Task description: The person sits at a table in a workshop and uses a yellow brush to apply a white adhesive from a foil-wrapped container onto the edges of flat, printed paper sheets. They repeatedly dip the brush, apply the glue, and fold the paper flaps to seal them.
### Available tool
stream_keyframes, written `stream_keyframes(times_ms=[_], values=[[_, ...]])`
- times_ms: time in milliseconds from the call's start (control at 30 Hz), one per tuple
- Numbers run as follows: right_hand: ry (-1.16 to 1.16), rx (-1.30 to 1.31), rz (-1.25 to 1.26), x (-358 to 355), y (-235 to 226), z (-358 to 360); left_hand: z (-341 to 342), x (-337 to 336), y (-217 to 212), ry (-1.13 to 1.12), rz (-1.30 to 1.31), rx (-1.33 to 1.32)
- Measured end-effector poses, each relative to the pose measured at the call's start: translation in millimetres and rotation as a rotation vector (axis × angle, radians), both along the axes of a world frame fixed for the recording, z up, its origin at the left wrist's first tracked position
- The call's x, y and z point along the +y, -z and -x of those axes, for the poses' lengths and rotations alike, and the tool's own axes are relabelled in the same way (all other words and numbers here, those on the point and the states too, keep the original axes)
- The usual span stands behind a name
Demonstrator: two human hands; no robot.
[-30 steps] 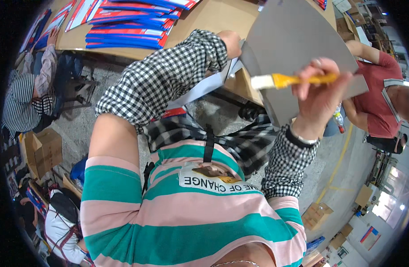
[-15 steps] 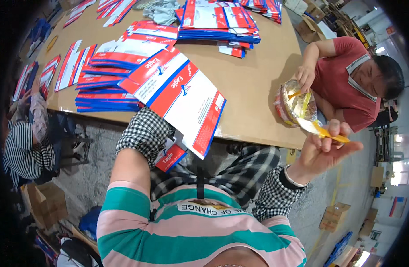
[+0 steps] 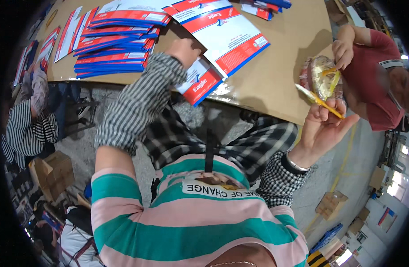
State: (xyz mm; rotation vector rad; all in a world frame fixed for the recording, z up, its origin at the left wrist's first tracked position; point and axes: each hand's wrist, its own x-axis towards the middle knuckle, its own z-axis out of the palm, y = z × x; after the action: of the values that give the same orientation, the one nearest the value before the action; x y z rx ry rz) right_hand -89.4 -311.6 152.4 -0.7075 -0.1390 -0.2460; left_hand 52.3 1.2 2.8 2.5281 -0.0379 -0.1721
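A yellow-handled brush [image 3: 321,102] with white paste on its tip is in my right hand [image 3: 325,122]. My fingers pinch its handle, and it is raised beside the near right table edge. My left hand [image 3: 185,52] is curled at the left edge of a flat red, white and blue carton [image 3: 231,42]. Its fingertips are partly hidden there. A smaller printed panel [image 3: 200,82] of the same colours shows below the carton and juts over the table edge. Left of my hand lies a fanned stack of flat cartons [image 3: 113,49].
A plastic-lined tub of pale paste [image 3: 320,78] stands on the brown table [image 3: 276,71] at right. A co-worker in a red shirt [image 3: 374,80] reaches into it with a yellow tool. Another person in striped clothing [image 3: 28,124] works at far left. Cardboard boxes [image 3: 53,171] lie on the floor.
The carton has moved up and to the right, farther onto the table. My left hand, hidden before, now shows at its edge. The brush has turned slightly and stays in my right hand.
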Motion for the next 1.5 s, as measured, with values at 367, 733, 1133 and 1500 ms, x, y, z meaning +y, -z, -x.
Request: stream_keyframes(times_ms=[367, 733, 1133, 1500], values=[[-0.028, 0.019, 0.075, 8, 9, -4, 86, -1, 25, -0.209, 0.374, 0.366], [-0.047, 0.037, 0.037, -4, 21, 7, 110, 25, 3, -0.405, 0.906, 0.639], [-0.349, 0.005, 0.004, 21, 39, 11, 200, -3, 19, 0.212, 0.856, 0.808], [-0.426, 0.093, 0.370, 47, 29, 10, 184, -19, 26, 0.899, 0.260, 0.526]])
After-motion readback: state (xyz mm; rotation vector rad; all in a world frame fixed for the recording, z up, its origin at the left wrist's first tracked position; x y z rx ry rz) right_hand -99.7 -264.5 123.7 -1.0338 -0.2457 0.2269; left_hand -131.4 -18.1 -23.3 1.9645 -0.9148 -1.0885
